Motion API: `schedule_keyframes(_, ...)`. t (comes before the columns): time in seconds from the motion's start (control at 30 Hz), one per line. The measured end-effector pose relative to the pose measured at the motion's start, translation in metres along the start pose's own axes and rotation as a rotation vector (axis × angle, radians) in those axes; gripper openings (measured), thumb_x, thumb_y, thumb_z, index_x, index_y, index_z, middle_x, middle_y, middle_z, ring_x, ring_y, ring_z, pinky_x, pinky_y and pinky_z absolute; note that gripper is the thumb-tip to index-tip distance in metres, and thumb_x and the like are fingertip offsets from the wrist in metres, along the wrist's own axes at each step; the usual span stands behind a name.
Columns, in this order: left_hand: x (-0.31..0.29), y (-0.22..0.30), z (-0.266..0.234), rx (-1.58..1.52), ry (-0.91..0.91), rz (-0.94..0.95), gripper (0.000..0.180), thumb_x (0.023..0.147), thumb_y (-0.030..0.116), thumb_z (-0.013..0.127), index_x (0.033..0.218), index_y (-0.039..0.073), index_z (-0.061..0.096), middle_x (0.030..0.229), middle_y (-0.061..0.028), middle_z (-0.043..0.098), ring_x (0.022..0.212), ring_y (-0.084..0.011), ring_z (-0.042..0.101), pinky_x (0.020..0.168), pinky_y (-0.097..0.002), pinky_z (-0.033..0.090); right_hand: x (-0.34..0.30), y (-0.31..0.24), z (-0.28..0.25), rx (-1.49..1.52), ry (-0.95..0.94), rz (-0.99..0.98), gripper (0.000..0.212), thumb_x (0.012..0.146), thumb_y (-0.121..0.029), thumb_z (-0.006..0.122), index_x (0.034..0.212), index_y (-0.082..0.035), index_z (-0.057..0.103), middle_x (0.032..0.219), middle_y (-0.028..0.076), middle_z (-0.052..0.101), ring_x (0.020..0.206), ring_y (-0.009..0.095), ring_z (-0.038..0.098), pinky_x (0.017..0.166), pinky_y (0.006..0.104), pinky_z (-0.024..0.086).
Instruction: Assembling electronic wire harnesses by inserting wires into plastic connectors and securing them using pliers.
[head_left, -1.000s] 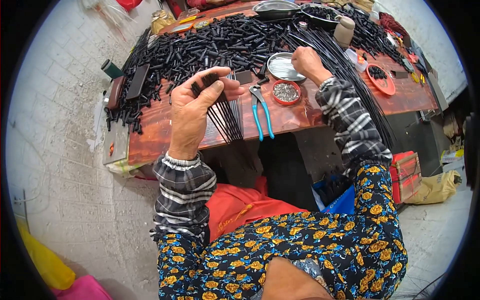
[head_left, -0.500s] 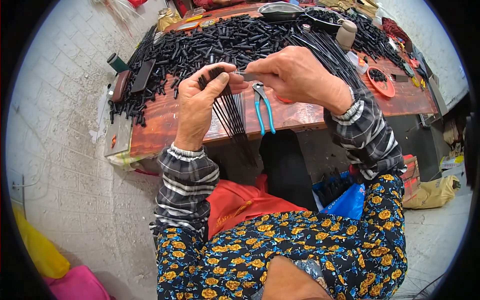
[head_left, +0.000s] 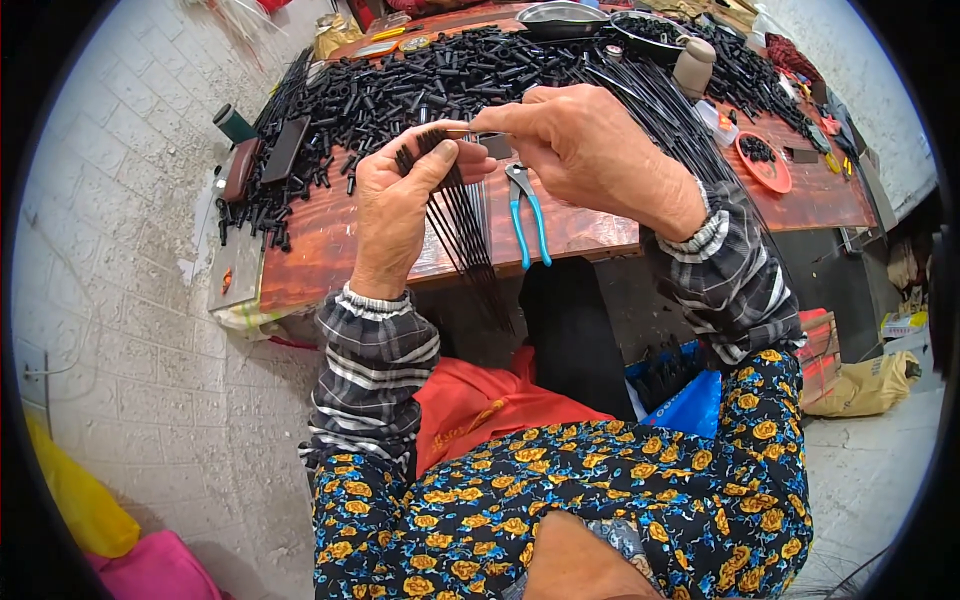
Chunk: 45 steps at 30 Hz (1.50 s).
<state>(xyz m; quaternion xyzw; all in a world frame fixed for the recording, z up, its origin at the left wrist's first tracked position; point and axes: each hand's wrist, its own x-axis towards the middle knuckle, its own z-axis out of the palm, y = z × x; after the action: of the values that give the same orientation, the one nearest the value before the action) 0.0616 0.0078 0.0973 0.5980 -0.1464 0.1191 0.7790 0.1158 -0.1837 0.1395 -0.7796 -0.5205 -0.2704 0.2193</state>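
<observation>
My left hand (head_left: 398, 200) is closed around a bundle of thin black rods (head_left: 465, 235), its thumb pressed across them near their upper ends. The rods slant down past the table's front edge toward my lap. To their right, my right hand (head_left: 590, 145) is closed, index finger reaching to the rod tops. A thin line, like a wire or a fine rod, runs from that fingertip to the bundle. Beneath the finger shows a small dark flat piece (head_left: 496, 147); whether the hand holds it is unclear. Blue-handled pliers (head_left: 527, 215) lie on the table just below my right hand.
A wide heap of short black tubes (head_left: 430, 85) covers the far part of the red-brown table (head_left: 330, 225). Long black rods (head_left: 670, 110) lie at the right, near a beige jug (head_left: 693, 68) and an orange dish (head_left: 763, 165). A dark green cylinder (head_left: 234, 124) stands at the left.
My right hand has shifted slightly, its index finger now stretched left to the rod tops. The flat dark piece under it shows less plainly. My left hand and the rods have stayed nearly still.
</observation>
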Motion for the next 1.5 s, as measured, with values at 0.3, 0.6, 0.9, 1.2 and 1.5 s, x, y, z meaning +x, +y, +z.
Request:
schedule_keyframes(0.3,0.001,0.0,0.001,0.025,-0.003,-0.008,0.019,0.095,0.008,0.054,0.105,-0.007,0.061,0.092,-0.0152,0.068,0.085,-0.0222,0.068,0.081,-0.0333,0.057,-0.001,0.0,0.001,-0.083,0.013,-0.018,0.04,0.078,-0.004,0.058,0.115,-0.02,0.066,0.069,0.009,0.052,0.064,0.026,0.057,0.057,0.0363,0.046)
schedule_keyframes(0.6,0.001,-0.001,-0.001,0.011,-0.022,-0.016,0.021,0.095,0.009,0.053,0.107,-0.006,0.061,0.092,-0.0137,0.068,0.085,-0.0213,0.068,0.081,-0.0325,0.057,0.001,0.019,0.01,0.113,0.063,-0.064,0.037,0.078,-0.002,0.061,0.111,-0.018,0.069,0.07,0.007,0.052,0.06,0.023,0.054,0.055,0.0339,0.044)
schedule_keyframes(0.9,-0.001,0.001,0.0,0.057,-0.016,-0.006,0.02,0.094,0.008,0.055,0.106,-0.007,0.061,0.091,-0.0142,0.068,0.084,-0.0217,0.069,0.08,-0.0314,0.057,0.008,0.017,0.011,-0.047,0.082,-0.127,0.034,0.08,-0.004,0.061,0.109,-0.02,0.069,0.067,0.006,0.047,0.06,0.023,0.052,0.055,0.0343,0.043)
schedule_keyframes(1.2,0.004,-0.001,-0.004,0.221,-0.104,0.035,0.023,0.095,0.012,0.055,0.109,-0.005,0.062,0.092,-0.0124,0.069,0.086,-0.0206,0.068,0.082,-0.0305,0.055,0.023,0.027,0.001,0.165,-0.026,-0.154,0.017,0.083,-0.004,0.064,0.098,-0.008,0.072,0.068,0.007,0.053,0.058,0.02,0.051,0.052,0.0317,0.039)
schedule_keyframes(1.5,0.009,-0.006,-0.017,0.333,-0.148,0.07,0.025,0.092,0.017,0.061,0.108,-0.003,0.066,0.086,-0.0077,0.07,0.08,-0.0105,0.065,0.074,-0.023,0.052,0.025,0.025,-0.001,0.131,-0.024,-0.185,0.017,0.083,-0.004,0.063,0.099,-0.007,0.071,0.069,0.008,0.054,0.059,0.022,0.053,0.053,0.0332,0.041)
